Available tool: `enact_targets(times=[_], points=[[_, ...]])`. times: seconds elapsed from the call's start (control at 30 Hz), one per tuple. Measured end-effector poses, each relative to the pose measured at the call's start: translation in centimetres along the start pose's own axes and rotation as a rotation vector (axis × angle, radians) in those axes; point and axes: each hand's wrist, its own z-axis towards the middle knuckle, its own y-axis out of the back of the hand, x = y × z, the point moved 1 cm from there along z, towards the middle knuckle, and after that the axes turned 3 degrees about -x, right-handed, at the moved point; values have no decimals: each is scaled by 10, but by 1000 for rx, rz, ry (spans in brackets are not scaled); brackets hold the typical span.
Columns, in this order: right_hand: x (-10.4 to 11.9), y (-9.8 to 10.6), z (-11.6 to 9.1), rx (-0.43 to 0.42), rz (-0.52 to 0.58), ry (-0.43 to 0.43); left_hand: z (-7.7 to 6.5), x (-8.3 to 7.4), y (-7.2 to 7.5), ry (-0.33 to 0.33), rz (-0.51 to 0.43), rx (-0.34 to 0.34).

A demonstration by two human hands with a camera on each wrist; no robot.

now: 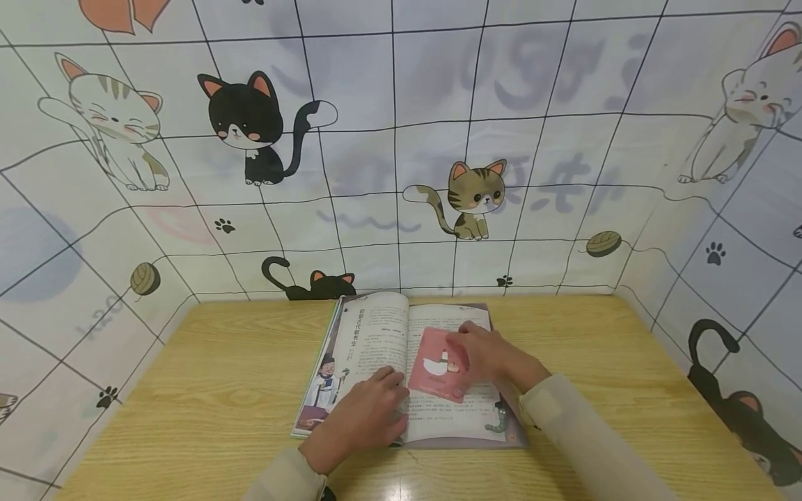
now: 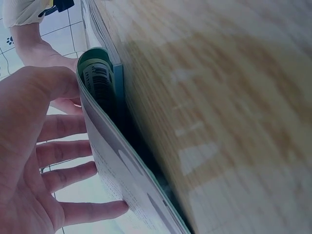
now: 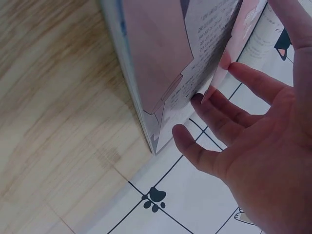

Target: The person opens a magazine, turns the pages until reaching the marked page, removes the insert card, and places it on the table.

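Observation:
An open book (image 1: 376, 334) with printed text and coloured drawings lies on the table. On its right page is a pink card (image 1: 429, 379) with a white bird-like picture, tilted slightly. My right hand (image 1: 491, 355) holds this card by its right side; in the right wrist view fingers (image 3: 253, 80) meet the card's pink edge close over the page. My left hand (image 1: 370, 410) rests on the lower part of the book beside the spine. The left wrist view has its fingers (image 2: 68, 151) extended against the page, near the curved lower end of the book.
The wooden table (image 1: 207, 390) runs to both sides of the book. Behind it and at the sides hangs a white gridded cloth (image 1: 357, 167) printed with cats, yarn balls and paw marks. A barcode (image 2: 100, 78) shows on the book's inner cover.

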Motion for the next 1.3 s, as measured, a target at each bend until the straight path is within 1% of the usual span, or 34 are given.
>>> enact_targets(times=[0.13, 0.4, 0.53, 0.63, 0.73, 0.8, 0.9, 1.03, 1.1, 1.23, 1.3], points=[[-1, 1, 0, -16, 0, -3, 0, 0, 0, -2, 1, 3], [-1, 4, -5, -49, 4, 63, -1, 0, 1, 3, 7, 11], [-3, 4, -5, -63, 32, 89, -1, 0, 1, 7, 4, 14], [-6, 4, -6, -64, 119, 79, -1, -1, 1, 10, -3, 15], [-10, 5, -9, -71, 267, 97, -1, -1, 1, 12, -6, 14], [-13, 7, -11, -83, 375, 139, -1, -1, 1, 10, -3, 11], [-17, 9, -15, -110, 491, 204, -1, -1, 1, 4, 4, 3], [-22, 11, -17, -138, 576, 253, -1, -1, 0, 4, 1, 1], [-23, 11, -17, -136, 624, 264, -1, -1, 0, 8, -4, 5], [-22, 14, -19, -122, 703, 243, -1, -1, 0, 15, -9, 12], [-22, 15, -20, -123, 716, 224, -1, -1, 0, 16, -7, 13]])
